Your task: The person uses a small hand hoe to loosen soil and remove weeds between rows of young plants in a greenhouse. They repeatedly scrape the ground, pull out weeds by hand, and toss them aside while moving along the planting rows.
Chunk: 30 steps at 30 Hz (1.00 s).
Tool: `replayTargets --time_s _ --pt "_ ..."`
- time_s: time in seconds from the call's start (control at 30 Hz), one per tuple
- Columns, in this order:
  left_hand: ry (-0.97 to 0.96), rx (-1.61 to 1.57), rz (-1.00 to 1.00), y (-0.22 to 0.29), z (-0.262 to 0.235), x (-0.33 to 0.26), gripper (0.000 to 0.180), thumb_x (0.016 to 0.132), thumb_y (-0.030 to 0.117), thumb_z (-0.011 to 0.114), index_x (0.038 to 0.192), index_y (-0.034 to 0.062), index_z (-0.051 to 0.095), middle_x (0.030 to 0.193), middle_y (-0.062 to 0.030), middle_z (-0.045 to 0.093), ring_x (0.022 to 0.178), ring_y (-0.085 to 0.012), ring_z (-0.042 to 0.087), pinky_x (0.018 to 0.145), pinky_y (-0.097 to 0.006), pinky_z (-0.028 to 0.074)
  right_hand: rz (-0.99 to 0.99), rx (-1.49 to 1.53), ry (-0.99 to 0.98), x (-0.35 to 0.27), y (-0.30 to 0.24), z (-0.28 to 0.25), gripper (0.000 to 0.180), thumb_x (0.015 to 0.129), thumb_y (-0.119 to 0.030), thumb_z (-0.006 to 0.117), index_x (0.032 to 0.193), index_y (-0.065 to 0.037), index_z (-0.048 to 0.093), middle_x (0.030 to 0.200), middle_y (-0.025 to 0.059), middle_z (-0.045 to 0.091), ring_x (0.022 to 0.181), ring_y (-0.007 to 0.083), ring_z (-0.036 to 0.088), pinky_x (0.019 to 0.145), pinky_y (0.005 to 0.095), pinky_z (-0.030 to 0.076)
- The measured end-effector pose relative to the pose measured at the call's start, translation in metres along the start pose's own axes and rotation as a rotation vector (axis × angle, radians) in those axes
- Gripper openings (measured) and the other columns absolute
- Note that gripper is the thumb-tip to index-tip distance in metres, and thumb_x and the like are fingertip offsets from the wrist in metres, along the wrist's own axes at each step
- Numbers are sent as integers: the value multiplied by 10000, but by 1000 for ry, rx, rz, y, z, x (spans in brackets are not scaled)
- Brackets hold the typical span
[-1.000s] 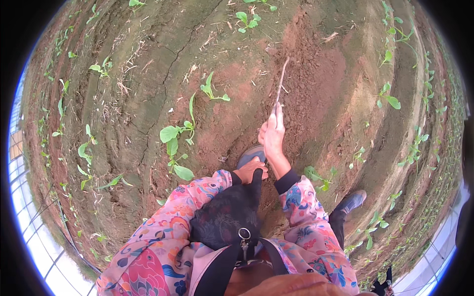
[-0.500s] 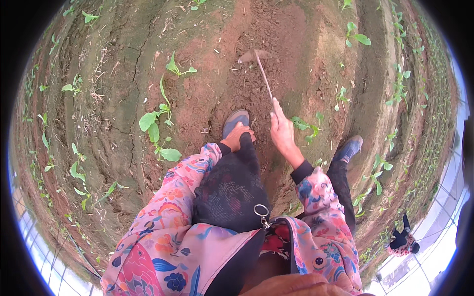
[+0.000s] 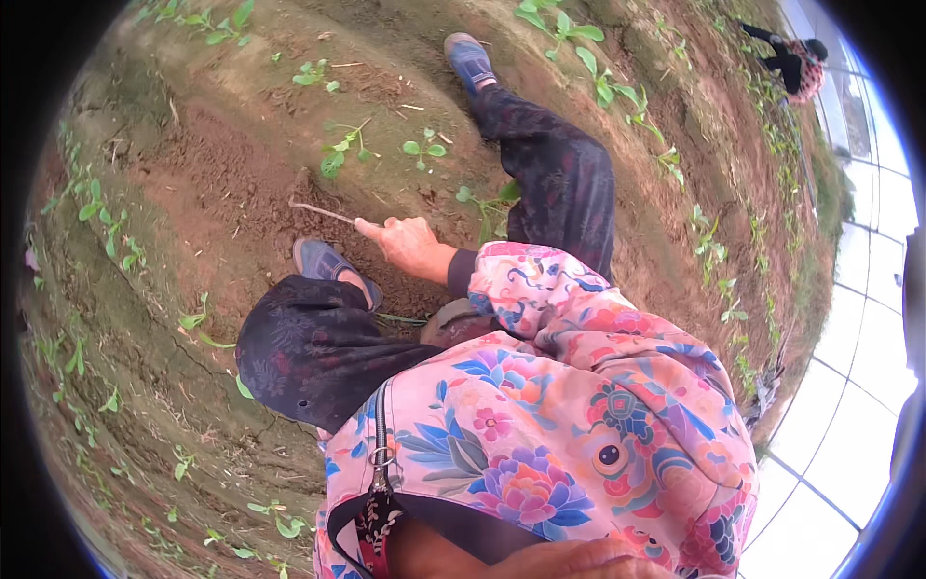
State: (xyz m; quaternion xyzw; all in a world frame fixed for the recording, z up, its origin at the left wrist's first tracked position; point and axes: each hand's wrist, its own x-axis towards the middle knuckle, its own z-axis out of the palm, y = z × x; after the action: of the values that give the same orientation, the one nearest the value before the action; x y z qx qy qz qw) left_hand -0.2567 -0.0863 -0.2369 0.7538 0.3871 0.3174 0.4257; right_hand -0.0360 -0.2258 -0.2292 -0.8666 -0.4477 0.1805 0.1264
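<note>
My right hand (image 3: 413,246) is closed around the thin handle of a small hand hoe (image 3: 323,210), thumb lying along the shaft. The hoe's head end is down at loose, reddish-brown soil (image 3: 231,183); its blade is blurred and hard to make out against the dirt. Just beyond my hand grow small green seedlings (image 3: 424,150) with broad leaves. My left hand does not show; the floral jacket (image 3: 540,415) and my bent left leg (image 3: 318,338) fill that side.
One blue-grey shoe (image 3: 333,265) stands close to the hoe, the other (image 3: 470,60) farther off among rows of seedlings (image 3: 603,82). A brownish-grey rounded thing (image 3: 453,323) lies between my legs. Another person (image 3: 799,66) bends over at the far right, near pale panels (image 3: 830,415).
My view has swung round, so hoe, right hand and legs appear turned and farther left. My left hand, earlier at my left knee, has dropped out of sight. My right hand still grips the hoe.
</note>
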Motion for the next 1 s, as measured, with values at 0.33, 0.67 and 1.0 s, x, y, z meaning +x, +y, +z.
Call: replayTargets --time_s 0.33,0.67,1.0 --pt "-8 85 204 191 -54 43 402 833 345 582 1070 21 595 1079 -163 566 1041 -309 510 891 -399 372 -29 429 125 -26 -48 -19 350 724 -174 576 1068 -116 556 649 170 609 645 352 625 540 451 477" --pt "-131 607 195 184 -36 90 478 851 406 564 1112 5 574 1099 -181 568 987 -322 539 862 -387 401 14 1071 335 -29 -83 -174 345 834 -193 523 1149 -55 521 797 210 621 785 398 597 705 477 452" --pt "-52 609 294 182 -27 72 460 831 399 582 1101 27 583 1084 -163 580 992 -324 539 866 -388 404 14 1387 676 -72 -75 -167 408 837 -220 537 1179 -4 483 853 214 618 767 325 614 719 391 460"
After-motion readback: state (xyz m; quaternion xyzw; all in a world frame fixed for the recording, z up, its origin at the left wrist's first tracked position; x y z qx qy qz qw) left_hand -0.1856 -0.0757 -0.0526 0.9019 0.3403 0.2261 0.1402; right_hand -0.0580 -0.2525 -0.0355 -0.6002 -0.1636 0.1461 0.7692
